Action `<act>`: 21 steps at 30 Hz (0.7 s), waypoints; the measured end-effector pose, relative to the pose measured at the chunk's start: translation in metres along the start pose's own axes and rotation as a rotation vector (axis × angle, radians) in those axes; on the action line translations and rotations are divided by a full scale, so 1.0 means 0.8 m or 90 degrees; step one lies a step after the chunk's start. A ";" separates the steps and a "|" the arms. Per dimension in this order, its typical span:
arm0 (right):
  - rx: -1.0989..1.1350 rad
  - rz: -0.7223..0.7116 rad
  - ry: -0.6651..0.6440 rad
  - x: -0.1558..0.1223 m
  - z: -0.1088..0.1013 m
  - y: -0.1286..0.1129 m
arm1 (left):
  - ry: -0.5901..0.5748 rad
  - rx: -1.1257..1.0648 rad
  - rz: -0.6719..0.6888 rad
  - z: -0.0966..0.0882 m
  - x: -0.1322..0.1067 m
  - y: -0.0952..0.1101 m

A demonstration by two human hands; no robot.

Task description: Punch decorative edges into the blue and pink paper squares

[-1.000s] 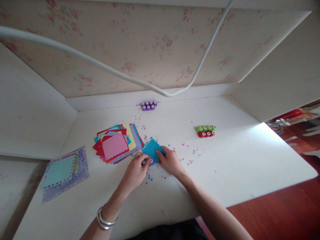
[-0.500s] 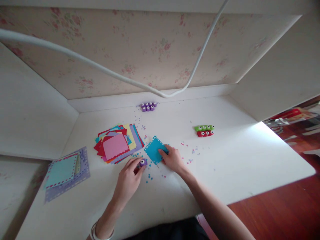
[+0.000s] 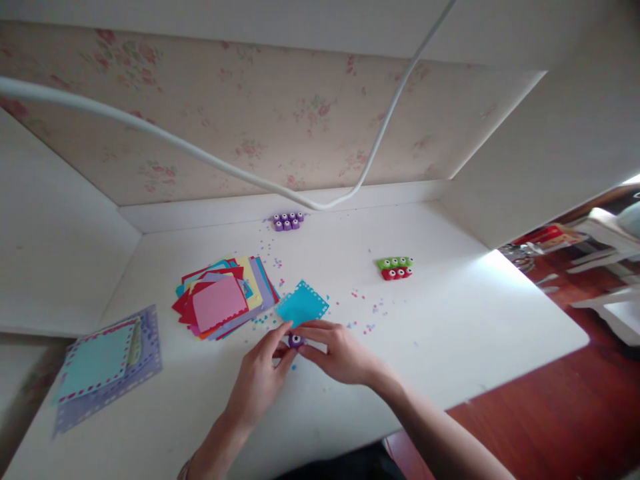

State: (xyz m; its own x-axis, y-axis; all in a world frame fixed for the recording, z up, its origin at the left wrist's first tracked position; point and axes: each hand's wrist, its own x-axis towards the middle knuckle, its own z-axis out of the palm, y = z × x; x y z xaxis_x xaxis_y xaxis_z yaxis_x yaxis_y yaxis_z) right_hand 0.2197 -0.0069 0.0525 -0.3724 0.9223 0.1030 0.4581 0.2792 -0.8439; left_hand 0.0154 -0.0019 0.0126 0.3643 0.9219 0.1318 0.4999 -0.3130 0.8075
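The left hand [image 3: 257, 375] and the right hand [image 3: 345, 355] are meeting above the near part of the counter [image 3: 460, 320], and a small purple punch [image 3: 296, 341] is sitting between their fingertips. The left grip is closing on the punch from its left side; the right grip is pinching it from the right, with the thumb lying nearer the person than the fingers. The punch's white top, bearing a dark mark, is facing up.

Just beyond the fingers, a blue paper [image 3: 301, 305] is lying flat with a corner pointing toward the far wall [image 3: 210, 127], its edges showing punched holes. To its left, a loose stack [image 3: 255, 283] of coloured papers is fanning out, with a pink card [image 3: 219, 303] lying on top. Farther left, a pale blue card [image 3: 97, 360] is resting on a lavender sheet [image 3: 150, 353].

Purple punches [image 3: 287, 223] are standing in two rows by the wall, and green punches [image 3: 387, 264] are standing behind red punches [image 3: 389, 275] on the right. Tiny paper bits [image 3: 294, 367] are dotting the counter around the blue paper. A white cable [image 3: 225, 161] is hanging in front of the wall.
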 end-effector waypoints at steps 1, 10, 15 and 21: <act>0.003 0.002 0.002 -0.002 0.001 -0.002 | -0.004 0.010 0.013 0.003 0.002 0.000; 0.167 0.195 0.175 -0.017 -0.036 0.037 | 0.016 0.127 0.133 0.008 0.010 -0.007; 0.118 0.331 0.467 -0.033 -0.136 0.098 | 0.014 0.276 0.202 0.014 0.009 -0.025; -0.165 0.444 0.482 -0.010 -0.219 0.131 | -0.031 0.353 0.241 0.027 0.009 -0.029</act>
State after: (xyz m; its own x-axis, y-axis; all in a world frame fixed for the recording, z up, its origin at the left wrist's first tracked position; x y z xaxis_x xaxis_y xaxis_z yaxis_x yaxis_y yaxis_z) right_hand 0.4121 0.0618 0.0558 0.5977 0.8016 0.0149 0.5675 -0.4099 -0.7141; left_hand 0.0238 0.0070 -0.0176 0.6219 0.7186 0.3112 0.6556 -0.6952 0.2949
